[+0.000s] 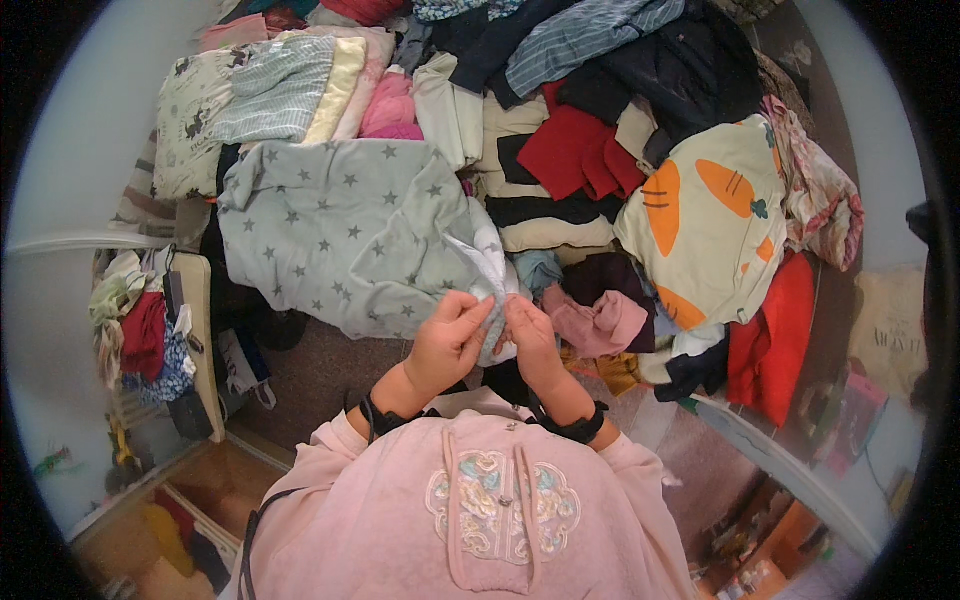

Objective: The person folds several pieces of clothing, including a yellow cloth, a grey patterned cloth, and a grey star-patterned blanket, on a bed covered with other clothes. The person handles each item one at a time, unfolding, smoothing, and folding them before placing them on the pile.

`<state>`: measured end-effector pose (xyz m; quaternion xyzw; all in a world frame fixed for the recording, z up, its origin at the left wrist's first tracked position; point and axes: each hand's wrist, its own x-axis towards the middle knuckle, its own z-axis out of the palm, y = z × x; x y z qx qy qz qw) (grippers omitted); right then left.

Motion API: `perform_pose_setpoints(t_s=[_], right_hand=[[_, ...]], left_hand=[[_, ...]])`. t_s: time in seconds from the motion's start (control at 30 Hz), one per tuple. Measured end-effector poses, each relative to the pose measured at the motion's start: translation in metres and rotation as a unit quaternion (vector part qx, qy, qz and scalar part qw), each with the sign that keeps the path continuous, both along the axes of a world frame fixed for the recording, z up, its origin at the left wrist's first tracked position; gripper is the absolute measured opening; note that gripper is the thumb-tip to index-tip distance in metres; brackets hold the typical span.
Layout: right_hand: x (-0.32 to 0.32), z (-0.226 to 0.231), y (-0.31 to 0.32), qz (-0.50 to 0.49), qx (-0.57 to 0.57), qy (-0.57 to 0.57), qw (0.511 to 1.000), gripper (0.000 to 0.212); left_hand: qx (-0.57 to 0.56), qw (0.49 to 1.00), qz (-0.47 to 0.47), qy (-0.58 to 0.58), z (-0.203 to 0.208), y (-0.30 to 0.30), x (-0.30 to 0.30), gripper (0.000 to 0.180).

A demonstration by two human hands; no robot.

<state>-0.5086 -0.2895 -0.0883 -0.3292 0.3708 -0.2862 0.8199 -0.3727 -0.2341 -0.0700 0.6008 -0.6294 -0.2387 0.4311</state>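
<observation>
Both my hands are closed on a narrow, gathered piece of white and grey cloth (487,262) in front of my chest. My left hand (445,338) pinches it from the left, thumb upward. My right hand (533,338) grips it close by, with the fingertips of the two hands nearly meeting. A pointed end of the cloth sticks up beyond the fingers. Just past my left hand spreads a pale grey fleece blanket (340,225) with darker stars. I cannot tell whether the held cloth is part of it.
Folded bedding (275,90) and dark garments (670,75) lie beyond the blanket. To the right are a carrot-print cloth (715,205), a red garment (780,345) and a pink garment (600,322). Clothes hang on a chair (195,340) at left; an open drawer (235,480) is below it.
</observation>
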Motion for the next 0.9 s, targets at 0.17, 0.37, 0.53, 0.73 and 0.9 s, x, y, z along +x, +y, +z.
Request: perform_pose_setpoints(t_s=[0.17, 0.37, 0.53, 0.73, 0.9], right_hand=[[-0.009, -0.004, -0.011, 0.031, 0.041, -0.025, 0.998, 0.021], [0.003, 0.014, -0.030, 0.098, 0.061, -0.079, 0.990, 0.024], [0.036, 0.065, -0.042, 0.142, 0.043, -0.150, 0.977, 0.025], [0.093, 0.137, -0.043, 0.100, -0.019, -0.221, 0.970, 0.022], [0.121, 0.191, -0.059, 0.086, -0.148, -0.323, 0.931, 0.027]], left_hand=[[-0.037, 0.999, -0.013, -0.011, -0.004, 0.006, -0.017, 0.027], [0.132, 0.983, 0.107, 0.074, -0.029, 0.037, -0.017, 0.034], [0.096, 0.984, 0.096, 0.118, -0.071, 0.056, 0.009, 0.027], [0.110, 0.940, 0.129, 0.296, -0.090, 0.080, 0.031, 0.028], [0.144, 0.945, 0.202, 0.214, -0.081, 0.124, 0.086, 0.033]])
